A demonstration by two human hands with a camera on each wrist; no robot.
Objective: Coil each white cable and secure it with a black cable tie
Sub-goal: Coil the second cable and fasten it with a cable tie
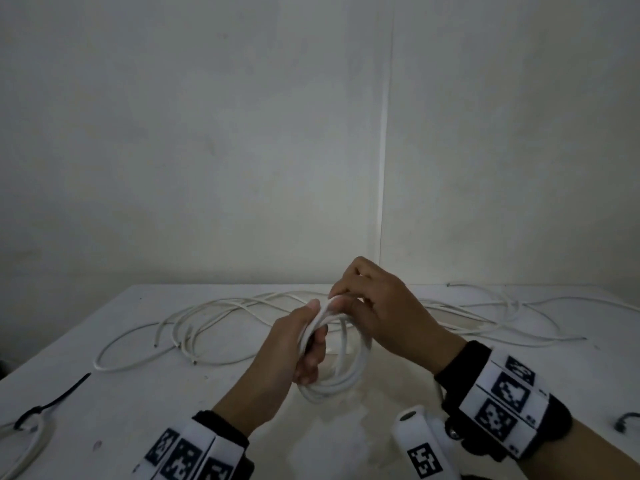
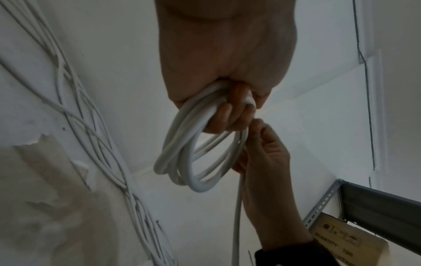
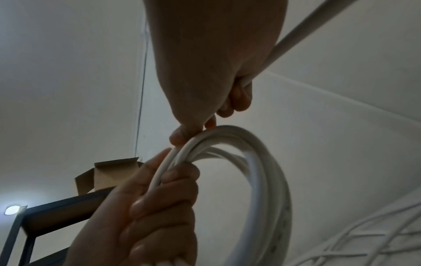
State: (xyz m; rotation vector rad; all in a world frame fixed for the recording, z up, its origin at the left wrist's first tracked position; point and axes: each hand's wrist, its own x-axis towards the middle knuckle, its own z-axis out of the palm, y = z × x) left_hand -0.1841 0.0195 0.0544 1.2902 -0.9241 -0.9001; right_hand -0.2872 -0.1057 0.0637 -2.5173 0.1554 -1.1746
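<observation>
Left hand point(image 1: 294, 344) grips white cable coil point(image 1: 349, 368), several round loops; right hand point(image 1: 377, 306) pinches its top strand.

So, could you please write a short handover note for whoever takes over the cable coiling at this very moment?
Left hand: grips the white coil at its top, held above the table.
Right hand: pinches the same cable at the coil's top, its free tail running back past the wrist.
Loose white cables lie tangled at the table's far side.
Done: one coiled cable already tied with a black cable tie, near left edge.
Left: finish this coil, tie it, then the loose cables. A dark item at the right edge could be a tie; unclear.
</observation>
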